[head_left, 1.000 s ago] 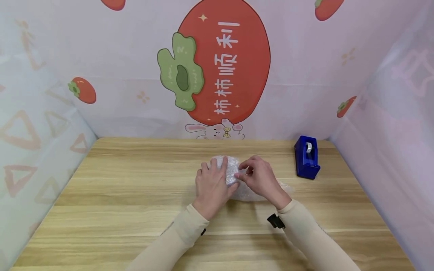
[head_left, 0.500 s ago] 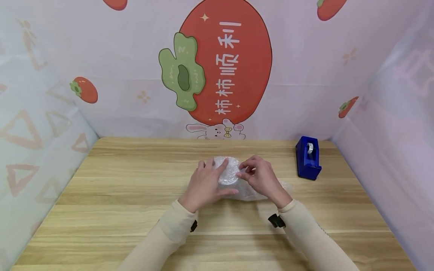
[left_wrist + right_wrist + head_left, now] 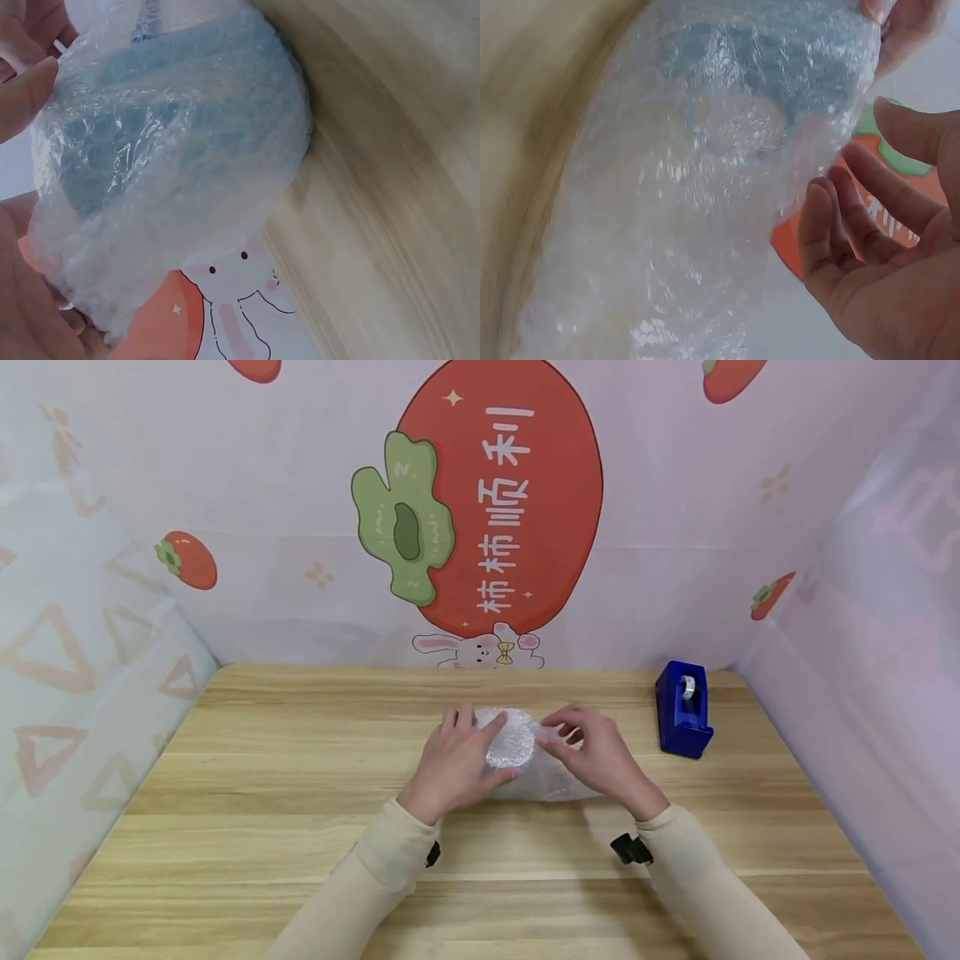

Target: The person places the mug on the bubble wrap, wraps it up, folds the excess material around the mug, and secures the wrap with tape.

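A bundle (image 3: 514,743) of bubble wrap, blue within, is shown near the surface's (image 3: 262,777) centre. Its left side is held by the left hand (image 3: 454,765), the grip curled around it between thumb and fingers. The right hand's (image 3: 598,753) grip is spread, thumb and fingertips parted, at the right edge. A tape dispenser (image 3: 684,714) is seen far right.

2 hands (image 3: 453,764) (image 3: 596,756), 1 bubble-wrapped bundle (image 3: 512,745), 1 tape dispenser (image 3: 681,722), 1 tabletop (image 3: 262,793)
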Tool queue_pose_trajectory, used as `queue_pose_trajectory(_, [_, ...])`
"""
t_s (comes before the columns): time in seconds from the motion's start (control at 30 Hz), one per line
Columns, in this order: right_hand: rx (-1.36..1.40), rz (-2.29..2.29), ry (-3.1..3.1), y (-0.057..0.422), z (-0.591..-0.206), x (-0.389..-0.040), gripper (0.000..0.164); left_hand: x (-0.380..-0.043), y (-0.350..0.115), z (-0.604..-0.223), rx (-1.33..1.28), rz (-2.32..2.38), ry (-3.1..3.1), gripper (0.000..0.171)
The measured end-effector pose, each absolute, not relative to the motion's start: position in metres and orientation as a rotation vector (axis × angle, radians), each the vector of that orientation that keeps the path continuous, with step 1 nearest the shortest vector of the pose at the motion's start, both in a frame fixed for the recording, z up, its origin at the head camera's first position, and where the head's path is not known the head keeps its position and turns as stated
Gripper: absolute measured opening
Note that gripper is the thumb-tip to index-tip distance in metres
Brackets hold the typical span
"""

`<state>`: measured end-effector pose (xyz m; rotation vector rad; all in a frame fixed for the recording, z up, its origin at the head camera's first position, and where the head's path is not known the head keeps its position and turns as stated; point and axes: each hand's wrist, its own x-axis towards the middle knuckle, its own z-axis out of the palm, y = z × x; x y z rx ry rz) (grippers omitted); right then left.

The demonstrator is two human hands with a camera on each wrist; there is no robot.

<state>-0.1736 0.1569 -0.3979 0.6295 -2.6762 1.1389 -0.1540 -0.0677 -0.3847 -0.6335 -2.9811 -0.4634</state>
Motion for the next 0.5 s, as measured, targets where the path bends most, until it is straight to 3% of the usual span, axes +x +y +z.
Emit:
queue_pose_trajectory(0.3, [0.415,0.934,-2.811,0.187,-0.408,-0.169,0.050,-0.149,-0.063,-0.387,-0.557,-0.494,-2.972,0.081])
queue_pose_trajectory(0.5, [0.378,0.951,-2.982,0.205,-0.412,-0.167,0.045,-0.148,-0.062,-0.387,-0.518,-0.494,-2.970,0.081])
